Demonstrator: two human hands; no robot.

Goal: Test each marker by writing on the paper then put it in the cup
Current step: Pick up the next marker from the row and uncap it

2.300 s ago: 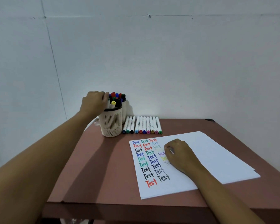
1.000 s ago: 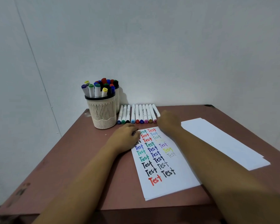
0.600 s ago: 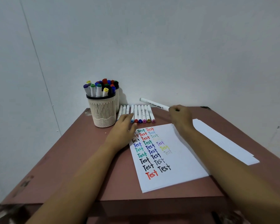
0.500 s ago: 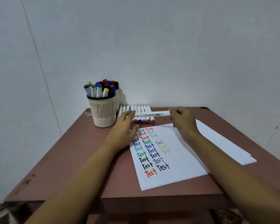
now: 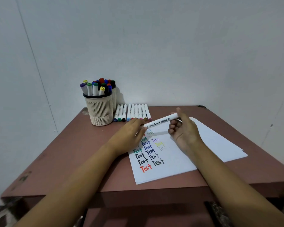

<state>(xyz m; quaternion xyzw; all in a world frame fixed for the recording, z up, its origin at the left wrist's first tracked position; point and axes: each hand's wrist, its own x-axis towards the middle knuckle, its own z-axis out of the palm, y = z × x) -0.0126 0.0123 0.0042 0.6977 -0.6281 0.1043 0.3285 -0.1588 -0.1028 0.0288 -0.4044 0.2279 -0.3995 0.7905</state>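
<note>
My right hand (image 5: 184, 130) holds a white marker (image 5: 161, 122) level above the top of the paper (image 5: 175, 158), gripping its right end. My left hand (image 5: 129, 135) closes its fingertips on the marker's left end, where the cap is hidden. The paper carries several coloured "Test" words, partly covered by my left hand. A row of white markers (image 5: 133, 112) lies on the table behind the paper. The cream slotted cup (image 5: 100, 110) at the back left is full of capped markers.
The brown table (image 5: 82, 154) stands against a white wall. A second marker-filled cup (image 5: 114, 99) sits behind the first. More white sheets (image 5: 220, 141) stick out to the right under the written one. The table's front edge is close to me.
My right hand picked one marker from the row and brought it over the paper. My left hand left the cup, crossed to the paper and took hold of the marker's left end.
</note>
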